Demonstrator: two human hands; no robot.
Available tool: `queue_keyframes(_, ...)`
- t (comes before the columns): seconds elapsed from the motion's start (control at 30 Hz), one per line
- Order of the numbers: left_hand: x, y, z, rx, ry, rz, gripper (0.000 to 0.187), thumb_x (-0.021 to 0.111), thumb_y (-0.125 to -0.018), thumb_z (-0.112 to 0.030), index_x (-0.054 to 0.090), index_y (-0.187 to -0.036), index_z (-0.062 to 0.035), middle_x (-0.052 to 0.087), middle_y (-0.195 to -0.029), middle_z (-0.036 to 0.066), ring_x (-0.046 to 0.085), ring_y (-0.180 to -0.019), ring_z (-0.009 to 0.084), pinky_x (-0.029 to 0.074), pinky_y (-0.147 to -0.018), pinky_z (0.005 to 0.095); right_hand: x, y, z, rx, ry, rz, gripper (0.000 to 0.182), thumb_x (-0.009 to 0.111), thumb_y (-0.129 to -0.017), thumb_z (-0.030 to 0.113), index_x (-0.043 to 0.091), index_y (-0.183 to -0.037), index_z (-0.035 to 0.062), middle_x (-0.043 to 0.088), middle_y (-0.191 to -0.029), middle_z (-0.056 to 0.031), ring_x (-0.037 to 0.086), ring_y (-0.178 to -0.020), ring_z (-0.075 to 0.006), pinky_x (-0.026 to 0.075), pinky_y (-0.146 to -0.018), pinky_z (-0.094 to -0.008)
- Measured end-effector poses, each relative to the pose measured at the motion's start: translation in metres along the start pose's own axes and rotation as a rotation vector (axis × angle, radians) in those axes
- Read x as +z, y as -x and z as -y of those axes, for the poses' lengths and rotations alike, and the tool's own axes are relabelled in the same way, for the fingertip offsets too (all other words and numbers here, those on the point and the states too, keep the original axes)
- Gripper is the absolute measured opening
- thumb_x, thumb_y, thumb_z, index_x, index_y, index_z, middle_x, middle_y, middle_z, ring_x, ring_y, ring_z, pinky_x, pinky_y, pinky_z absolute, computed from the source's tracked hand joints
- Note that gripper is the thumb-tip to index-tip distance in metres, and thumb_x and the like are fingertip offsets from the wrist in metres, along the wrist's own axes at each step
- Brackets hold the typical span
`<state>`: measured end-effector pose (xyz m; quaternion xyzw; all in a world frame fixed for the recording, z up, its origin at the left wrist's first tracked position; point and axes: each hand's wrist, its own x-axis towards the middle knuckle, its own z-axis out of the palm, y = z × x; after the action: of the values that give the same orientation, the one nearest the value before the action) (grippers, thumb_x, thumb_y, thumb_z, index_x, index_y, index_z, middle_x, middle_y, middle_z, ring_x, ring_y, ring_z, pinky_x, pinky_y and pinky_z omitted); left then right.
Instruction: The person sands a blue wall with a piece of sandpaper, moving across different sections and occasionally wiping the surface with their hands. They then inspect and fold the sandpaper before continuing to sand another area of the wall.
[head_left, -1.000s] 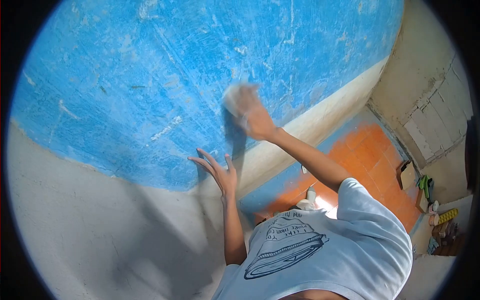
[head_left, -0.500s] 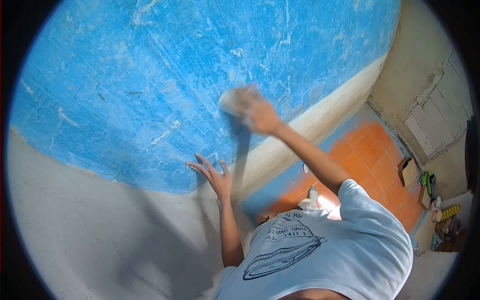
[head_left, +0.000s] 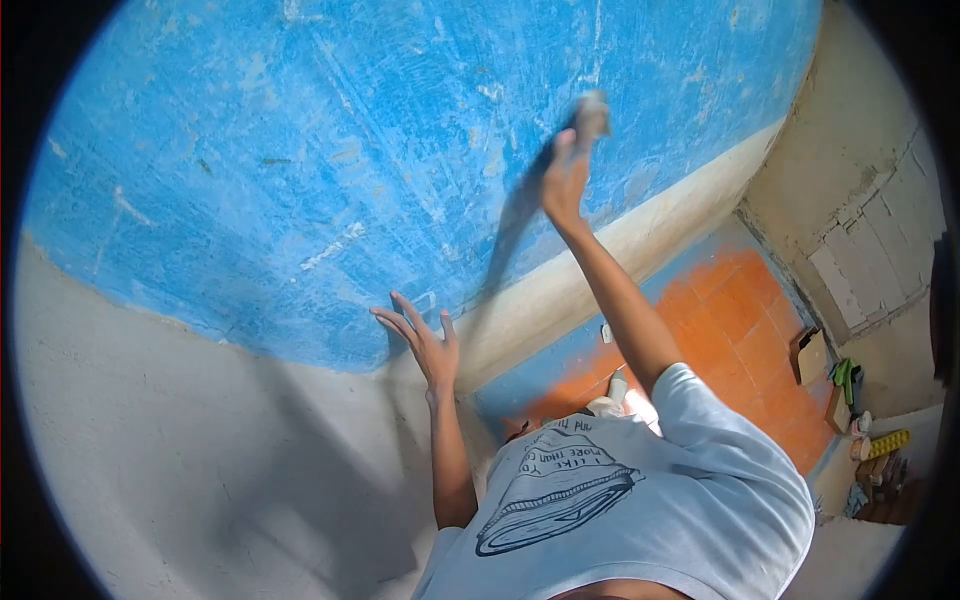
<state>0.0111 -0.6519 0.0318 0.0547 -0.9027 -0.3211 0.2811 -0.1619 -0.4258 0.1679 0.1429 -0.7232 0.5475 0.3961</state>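
Overhead, the right hand (head_left: 563,185) is raised at full arm's reach against the blue wall (head_left: 300,150), its fingers closed around a small pale sanding pad (head_left: 592,112), which is pressed flat to the painted surface near the upper middle of the view; motion blur hides the pad's exact outline. Lower down, the left hand (head_left: 425,345) rests palm-first on the wall, fingers spread apart and holding nothing, just at the boundary where the blue paint meets the bare grey plaster (head_left: 180,440) beneath. Dark shadows of both arms fall across the wall beside them. A pale band (head_left: 640,235) runs along the foot of the blue area, and below it lies an orange tiled floor (head_left: 740,320). The person's light T-shirt (head_left: 640,500), printed with a dark graphic, fills the lower edge. Small objects (head_left: 860,420), too small to identify, sit at the far right beside the floor.
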Motion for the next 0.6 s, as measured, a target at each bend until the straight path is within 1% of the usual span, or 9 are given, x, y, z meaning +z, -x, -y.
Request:
queue_keyframes(0.07,0.0,0.004,-0.003,-0.008,0.012,-0.001,0.093,0.057,-0.103,-0.045,-0.005,-0.165,-0.0149,-0.03,-0.163,0.026,-0.017,-0.152,0.0529,0.012,-0.12,0.068,0.007,-0.014,0.0,0.288,-0.205,-0.415,0.071,0.043,-0.108,0.025,0.008,-0.16,-0.0073,0.012,-0.167,-0.0312,0.018,-0.154,-0.0439,0.014,-0.127,-0.0472)
queue_keyframes(0.1,0.002,0.004,-0.006,-0.02,0.018,-0.012,0.092,0.056,-0.103,-0.044,-0.005,-0.166,-0.015,-0.03,-0.163,0.026,-0.017,-0.152,0.053,0.012,-0.119,0.0683,0.017,0.004,0.004,0.064,-0.09,-0.265,0.073,0.044,-0.108,0.024,0.004,-0.16,-0.0084,0.01,-0.166,-0.0322,0.016,-0.154,-0.046,0.013,-0.127,-0.0476)
queue_keyframes(0.13,0.003,0.001,-0.008,-0.027,0.024,-0.022,0.092,0.056,-0.103,-0.044,-0.004,-0.166,-0.0151,-0.03,-0.163,0.026,-0.017,-0.152,0.0531,0.012,-0.119,0.0686,0.041,0.023,0.005,-0.188,-0.102,-0.234,0.074,0.053,-0.102,0.021,0.014,-0.16,-0.0052,0.014,-0.165,-0.0331,0.017,-0.154,-0.0449,0.017,-0.126,-0.0491)
queue_keyframes(0.17,0.006,-0.002,-0.01,-0.017,0.013,-0.036,0.091,0.057,-0.103,-0.043,-0.004,-0.166,-0.0156,-0.031,-0.163,0.026,-0.017,-0.151,0.0533,0.012,-0.119,0.0692,0.019,0.046,0.021,-0.527,0.305,0.107,0.077,0.062,-0.093,0.018,0.027,-0.159,-0.0003,0.019,-0.163,-0.0346,0.02,-0.154,-0.043,0.019,-0.126,-0.05)
queue_keyframes(0.27,0.006,-0.001,-0.008,0.01,-0.031,-0.044,0.091,0.057,-0.103,-0.043,-0.003,-0.166,-0.0172,-0.031,-0.163,0.025,-0.018,-0.151,0.054,0.011,-0.118,0.0707,-0.004,0.04,0.015,-0.577,0.288,0.775,0.079,0.067,-0.087,0.018,0.035,-0.158,0.003,0.024,-0.161,-0.0366,0.019,-0.154,-0.045,0.019,-0.126,-0.0502)
queue_keyframes(0.3,0.004,0.0,-0.007,0.021,-0.046,-0.036,0.09,0.057,-0.103,-0.043,-0.003,-0.166,-0.0178,-0.031,-0.163,0.025,-0.019,-0.151,0.0543,0.011,-0.118,0.0711,-0.012,0.028,0.002,-0.495,0.406,0.692,0.075,0.062,-0.092,0.02,0.033,-0.159,0.0044,0.022,-0.161,-0.0368,0.016,-0.155,-0.0435,0.017,-0.126,-0.0496)
queue_keyframes(0.5,0.002,0.0,-0.006,-0.004,-0.082,-0.053,0.089,0.055,-0.104,-0.044,-0.002,-0.166,-0.019,-0.03,-0.163,0.027,-0.022,-0.15,0.054,0.009,-0.117,0.0719,0.033,0.001,0.006,0.075,-0.286,-0.467,0.065,0.056,-0.101,0.027,0.035,-0.158,0.0061,0.017,-0.163,-0.0361,0.011,-0.157,-0.0417,0.013,-0.127,-0.0498)
queue_keyframes(0.57,0.007,-0.003,-0.006,-0.003,-0.069,-0.085,0.087,0.056,-0.104,-0.041,0.0,-0.166,-0.0181,-0.03,-0.163,0.028,-0.022,-0.15,0.0541,0.01,-0.117,0.072,0.031,0.049,0.021,-0.448,0.225,0.012,0.063,0.056,-0.101,0.031,0.038,-0.158,0.0097,0.019,-0.163,-0.035,0.015,-0.156,-0.0439,0.015,-0.127,-0.0498)
queue_keyframes(0.6,0.01,-0.004,-0.004,0.001,-0.076,-0.102,0.086,0.056,-0.103,-0.038,0.001,-0.166,-0.0175,-0.029,-0.163,0.028,-0.022,-0.149,0.0545,0.012,-0.117,0.0721,0.02,0.065,0.025,-0.533,0.253,0.543,0.06,0.055,-0.101,0.033,0.042,-0.157,0.0158,0.021,-0.163,-0.0335,0.02,-0.154,-0.0454,0.017,-0.127,-0.0495)
